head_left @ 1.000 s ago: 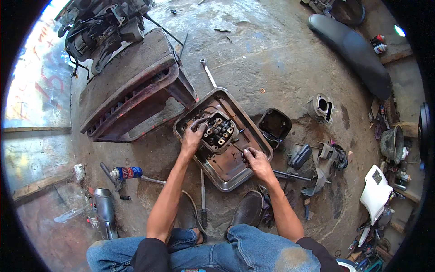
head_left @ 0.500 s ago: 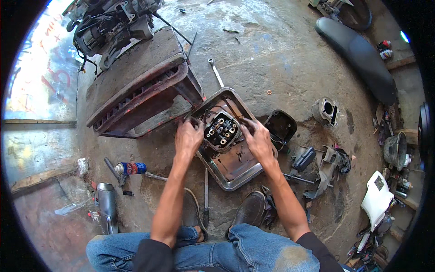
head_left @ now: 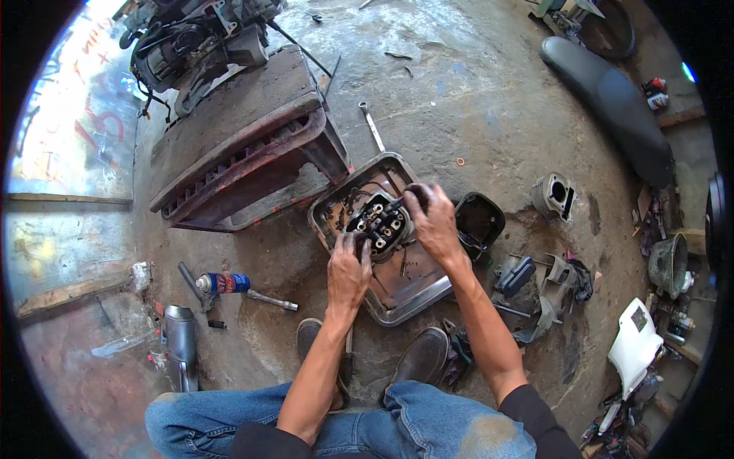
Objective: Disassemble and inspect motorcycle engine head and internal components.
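Note:
An engine cylinder head (head_left: 380,223), with dark rocker parts and bright round fittings on top, sits in a rectangular metal tray (head_left: 413,307) on the floor. My left hand (head_left: 350,269) has its fingers bent against the head's near-left side. On the opposite side, my right hand (head_left: 433,220) is closed at the head's far-right edge, its fingertips dark and partly hidden. Small dark pieces lie on the tray bottom beside the head. Just right of the tray stands a black open cover (head_left: 480,222).
A stained stand (head_left: 245,138) bearing an engine (head_left: 191,46) is at the left. Around the tray are a wrench (head_left: 371,126), a spray can (head_left: 227,283), a socket tool (head_left: 273,300) and a cylinder block (head_left: 553,196). A black seat (head_left: 608,107) lies far right.
My left hand has moved from the head's left side to its near side. The right hand has shifted up toward the far-right edge. The view has shifted slightly.

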Demonstrator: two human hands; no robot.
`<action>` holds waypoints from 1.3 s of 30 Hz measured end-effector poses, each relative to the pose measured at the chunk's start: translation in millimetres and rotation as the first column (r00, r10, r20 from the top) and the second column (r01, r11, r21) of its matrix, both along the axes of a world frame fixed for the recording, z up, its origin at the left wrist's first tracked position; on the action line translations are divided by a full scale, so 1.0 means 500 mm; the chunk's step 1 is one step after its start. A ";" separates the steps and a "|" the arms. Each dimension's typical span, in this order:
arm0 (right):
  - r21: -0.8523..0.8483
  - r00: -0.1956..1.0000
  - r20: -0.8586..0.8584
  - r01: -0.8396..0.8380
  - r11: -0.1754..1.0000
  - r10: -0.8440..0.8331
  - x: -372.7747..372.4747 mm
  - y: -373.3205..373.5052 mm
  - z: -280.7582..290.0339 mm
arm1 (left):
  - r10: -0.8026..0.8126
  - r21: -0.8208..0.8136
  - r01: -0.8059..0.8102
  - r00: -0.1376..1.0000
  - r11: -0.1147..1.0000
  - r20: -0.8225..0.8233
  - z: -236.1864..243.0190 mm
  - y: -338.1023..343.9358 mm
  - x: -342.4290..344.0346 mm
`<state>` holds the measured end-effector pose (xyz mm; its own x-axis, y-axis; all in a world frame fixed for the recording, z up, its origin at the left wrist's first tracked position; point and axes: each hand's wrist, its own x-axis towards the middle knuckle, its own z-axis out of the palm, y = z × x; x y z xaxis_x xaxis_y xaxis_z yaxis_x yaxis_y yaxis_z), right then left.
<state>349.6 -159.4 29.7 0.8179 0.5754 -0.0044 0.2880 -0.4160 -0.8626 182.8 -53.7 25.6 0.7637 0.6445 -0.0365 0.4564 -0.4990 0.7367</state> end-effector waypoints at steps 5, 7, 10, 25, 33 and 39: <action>-0.035 0.993 -0.026 0.111 0.993 -0.112 -0.018 -0.073 0.009 | 0.038 0.127 -0.048 0.997 0.991 0.074 -0.040 -0.011 -0.023; -0.079 0.988 -0.023 0.153 0.985 -0.156 -0.052 -0.112 -0.023 | 0.146 0.043 -0.154 0.976 0.987 0.162 -0.030 -0.007 -0.031; -0.251 0.969 -0.049 0.224 0.942 -0.243 -0.109 -0.158 -0.079 | 0.180 0.029 -0.191 0.959 0.981 0.217 -0.017 -0.016 -0.036; -0.168 0.989 0.011 0.148 0.975 -0.148 -0.104 -0.116 -0.024 | -0.103 -0.099 0.104 0.995 0.990 0.011 -0.069 -0.135 -0.083; -0.192 0.988 0.105 -0.095 0.977 0.117 -0.017 -0.021 0.034 | 0.027 0.383 -0.122 0.969 0.916 0.246 -0.007 -0.056 -0.018; -0.119 0.984 0.128 -0.105 0.987 0.120 -0.018 -0.022 -0.006 | -0.209 0.260 0.153 0.956 0.953 0.205 -0.033 -0.056 -0.052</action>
<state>340.6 -170.6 26.6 0.7452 0.6661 0.0317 0.4488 -0.4658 -0.7626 156.9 -81.8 9.3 0.8379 0.4630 0.2892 0.1766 -0.7312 0.6589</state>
